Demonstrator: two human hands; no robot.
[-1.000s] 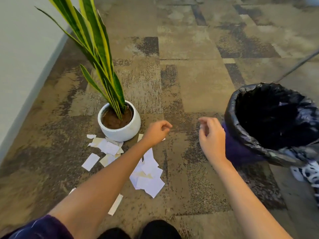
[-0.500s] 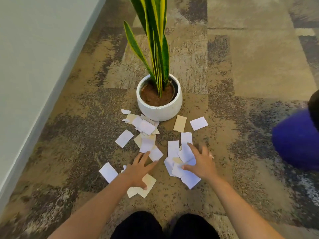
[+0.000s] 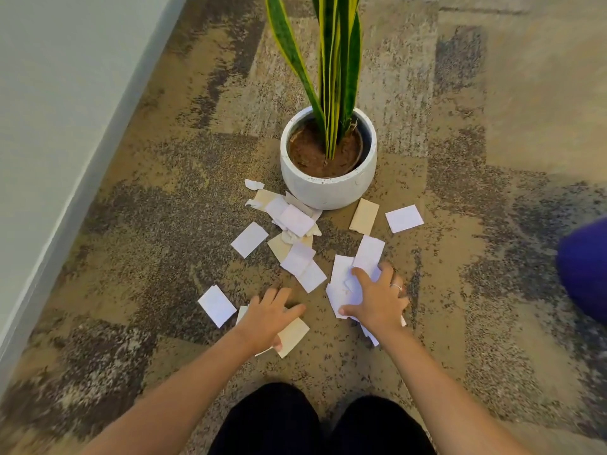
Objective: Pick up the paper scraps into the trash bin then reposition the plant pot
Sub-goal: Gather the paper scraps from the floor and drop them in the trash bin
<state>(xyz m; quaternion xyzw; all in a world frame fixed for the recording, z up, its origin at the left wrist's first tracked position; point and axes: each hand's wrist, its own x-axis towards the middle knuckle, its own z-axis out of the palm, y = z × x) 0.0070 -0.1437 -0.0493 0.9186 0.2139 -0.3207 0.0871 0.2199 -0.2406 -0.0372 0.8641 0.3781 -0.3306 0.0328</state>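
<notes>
Several white and tan paper scraps (image 3: 297, 221) lie scattered on the carpet in front of a white round plant pot (image 3: 328, 187) holding a tall striped green plant. My left hand (image 3: 269, 318) presses flat on a tan scrap (image 3: 294, 336) and white pieces beneath it. My right hand (image 3: 377, 298) curls over a pile of white scraps (image 3: 343, 284), fingers gathering them. A purple side of the trash bin (image 3: 586, 267) shows at the right edge; its opening is out of view.
A pale wall with a baseboard (image 3: 65, 192) runs along the left. My dark knees (image 3: 322, 421) are at the bottom centre. Single scraps lie apart at the left (image 3: 216, 305) and right of the pot (image 3: 404, 218).
The view swung down from the bin to the scraps. Both hands dropped from the air onto the paper, and my right fingers have since curled tighter around the white pile.
</notes>
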